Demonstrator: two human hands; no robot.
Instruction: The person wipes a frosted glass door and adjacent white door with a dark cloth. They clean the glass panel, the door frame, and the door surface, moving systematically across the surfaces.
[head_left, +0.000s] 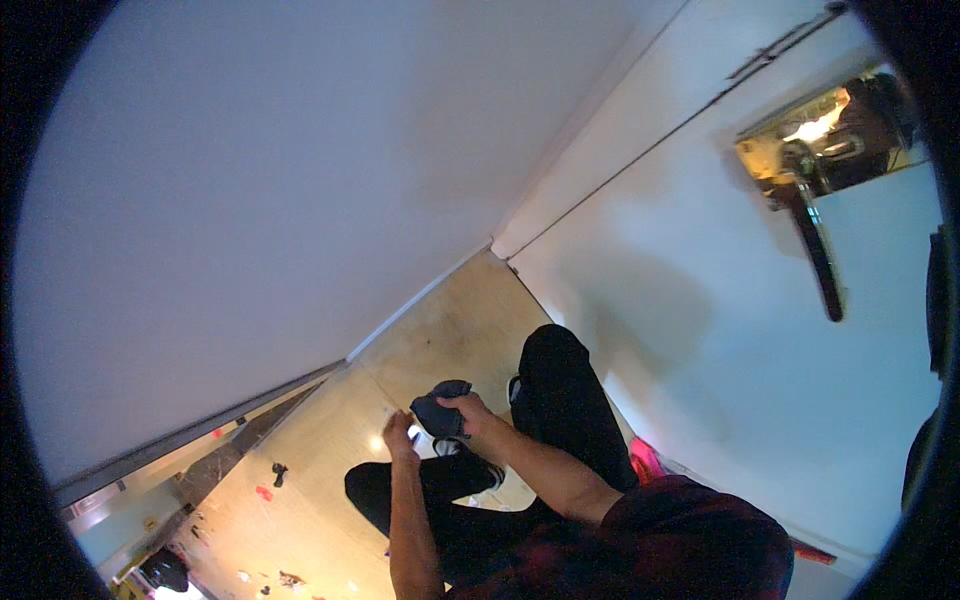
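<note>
My right hand (469, 414) grips a bunched dark grey cloth (441, 409), low over the wooden-looking floor (442, 322). Just left of the cloth is my left hand (400, 435), its fingers curled. A small bright spot shows beside those fingers, and whether they hold anything is too small and blurred to tell. My bent legs in black trousers (559, 397) frame both hands. Part of a shoe (448, 448) shows beneath the cloth.
A plain pale wall (247, 195) rises on the left. On the right stands a white door (675, 247) with a dark lever handle (819, 255). Small scraps (289, 579) and a dark object (279, 474) lie on the floor at lower left. Something pink (645, 459) sits by the door's foot.
</note>
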